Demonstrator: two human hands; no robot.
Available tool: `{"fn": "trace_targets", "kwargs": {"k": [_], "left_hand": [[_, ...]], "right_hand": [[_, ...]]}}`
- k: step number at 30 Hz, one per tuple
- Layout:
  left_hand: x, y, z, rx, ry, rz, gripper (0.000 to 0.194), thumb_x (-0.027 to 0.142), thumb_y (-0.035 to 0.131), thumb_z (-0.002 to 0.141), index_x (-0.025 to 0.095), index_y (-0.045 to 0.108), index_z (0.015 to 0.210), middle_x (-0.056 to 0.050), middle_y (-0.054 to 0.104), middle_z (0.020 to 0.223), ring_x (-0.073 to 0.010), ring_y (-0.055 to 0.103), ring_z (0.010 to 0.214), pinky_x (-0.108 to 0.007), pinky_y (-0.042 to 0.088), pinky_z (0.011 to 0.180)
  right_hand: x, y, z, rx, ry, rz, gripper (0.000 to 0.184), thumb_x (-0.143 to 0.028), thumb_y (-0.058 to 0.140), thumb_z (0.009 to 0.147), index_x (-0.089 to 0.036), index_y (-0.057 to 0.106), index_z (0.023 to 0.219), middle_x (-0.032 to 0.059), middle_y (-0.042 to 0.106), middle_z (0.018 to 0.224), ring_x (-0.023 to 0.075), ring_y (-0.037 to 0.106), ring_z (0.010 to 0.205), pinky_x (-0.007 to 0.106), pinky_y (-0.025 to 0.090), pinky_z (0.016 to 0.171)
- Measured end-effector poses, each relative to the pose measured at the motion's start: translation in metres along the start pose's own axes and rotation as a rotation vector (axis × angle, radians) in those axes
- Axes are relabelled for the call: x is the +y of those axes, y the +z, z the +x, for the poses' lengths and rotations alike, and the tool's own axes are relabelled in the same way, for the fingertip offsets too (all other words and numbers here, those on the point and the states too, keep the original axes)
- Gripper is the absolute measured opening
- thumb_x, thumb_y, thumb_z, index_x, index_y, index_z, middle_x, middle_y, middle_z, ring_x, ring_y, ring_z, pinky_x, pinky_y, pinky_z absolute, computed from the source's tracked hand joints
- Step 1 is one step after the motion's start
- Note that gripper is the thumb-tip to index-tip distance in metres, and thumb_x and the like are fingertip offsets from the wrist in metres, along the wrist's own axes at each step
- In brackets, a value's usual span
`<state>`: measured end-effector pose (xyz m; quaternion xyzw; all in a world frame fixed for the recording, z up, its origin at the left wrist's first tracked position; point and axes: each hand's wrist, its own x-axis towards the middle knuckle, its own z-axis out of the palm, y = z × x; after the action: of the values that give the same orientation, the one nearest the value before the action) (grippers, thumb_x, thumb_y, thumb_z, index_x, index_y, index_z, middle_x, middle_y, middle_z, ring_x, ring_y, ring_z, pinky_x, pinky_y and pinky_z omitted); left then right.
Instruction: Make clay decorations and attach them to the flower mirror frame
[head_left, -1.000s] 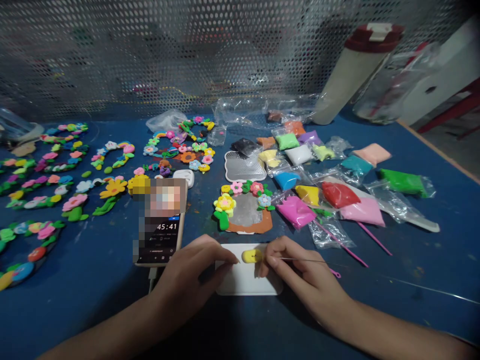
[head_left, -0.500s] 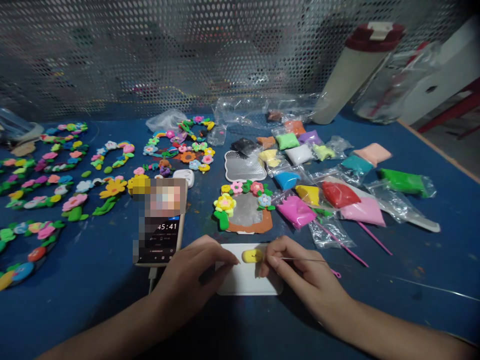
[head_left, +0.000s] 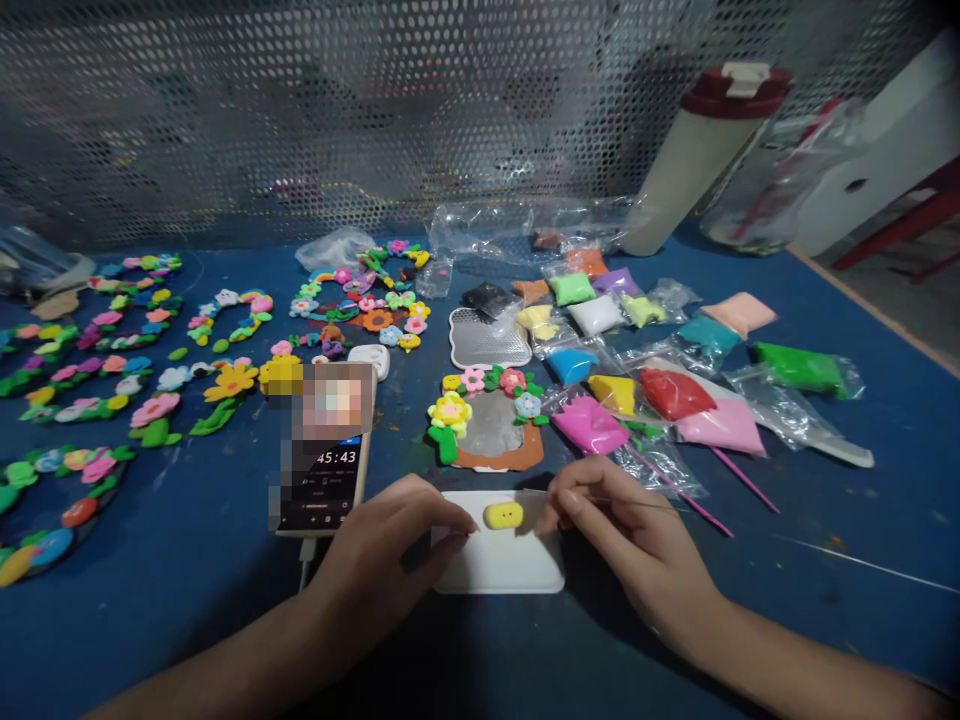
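Observation:
A small yellow clay piece [head_left: 504, 515], rounded and oblong with dark dots on its face, lies on a white board [head_left: 499, 572]. My left hand [head_left: 401, 540] is at the board's left edge, thumb and forefinger drawn together; a tiny dark speck shows at the fingertips, too small to name. On the other side, my right hand [head_left: 611, 525] pinches a thin wire [head_left: 656, 505] that trails off to the right. Its fingertips are just right of the yellow piece, apart from it. Behind the board lies a brown-coated mirror frame [head_left: 532, 447] with clay flowers along its top and sides.
A phone [head_left: 330, 470] showing a timer lies left, its cable beneath my left forearm. Bagged coloured clay, such as the magenta packet [head_left: 590, 425], spreads across the right. Clay-flower wreaths [head_left: 229, 315] fill the left side. A tall bottle [head_left: 694, 170] stands at the back right.
My right hand has drawn back to the right, off the yellow piece, with the wire. The piece's dark dots now show more plainly. My left hand has stayed nearly still.

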<state>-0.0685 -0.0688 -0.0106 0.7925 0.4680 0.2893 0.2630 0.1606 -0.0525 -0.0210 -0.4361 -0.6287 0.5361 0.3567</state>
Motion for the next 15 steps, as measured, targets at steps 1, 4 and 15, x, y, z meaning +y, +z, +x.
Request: {"fn": "trace_targets", "kwargs": {"k": [1, 4, 15], "left_hand": [[0.0, 0.0, 0.0, -0.001, -0.007, 0.0, 0.014, 0.008, 0.058, 0.082, 0.022, 0.061, 0.085, 0.002, 0.064, 0.078, -0.0112, 0.061, 0.073, -0.02, 0.047, 0.065], [0.001, 0.0, 0.001, -0.002, -0.016, -0.002, 0.012, 0.01, 0.056, 0.083, 0.021, 0.062, 0.083, 0.001, 0.065, 0.076, -0.0124, 0.061, 0.072, -0.022, 0.047, 0.063], [0.0, -0.002, 0.003, 0.023, -0.062, -0.073, 0.011, 0.009, 0.06, 0.081, 0.02, 0.062, 0.082, 0.001, 0.063, 0.074, -0.0133, 0.058, 0.071, -0.023, 0.045, 0.062]], "right_hand": [[-0.001, -0.002, 0.001, 0.005, -0.006, -0.025, 0.017, -0.031, 0.043, 0.095, -0.022, 0.054, 0.085, 0.0002, 0.062, 0.075, 0.0125, 0.058, 0.072, 0.024, 0.044, 0.065], [-0.001, -0.007, 0.003, 0.028, -0.04, -0.094, 0.017, -0.031, 0.044, 0.094, -0.021, 0.055, 0.085, 0.0012, 0.062, 0.077, 0.0137, 0.058, 0.074, 0.026, 0.044, 0.066], [-0.004, -0.016, 0.0, -0.021, -0.109, -0.306, 0.016, -0.026, 0.041, 0.094, -0.023, 0.055, 0.088, 0.0006, 0.062, 0.079, 0.0138, 0.059, 0.073, 0.026, 0.045, 0.065]]}}
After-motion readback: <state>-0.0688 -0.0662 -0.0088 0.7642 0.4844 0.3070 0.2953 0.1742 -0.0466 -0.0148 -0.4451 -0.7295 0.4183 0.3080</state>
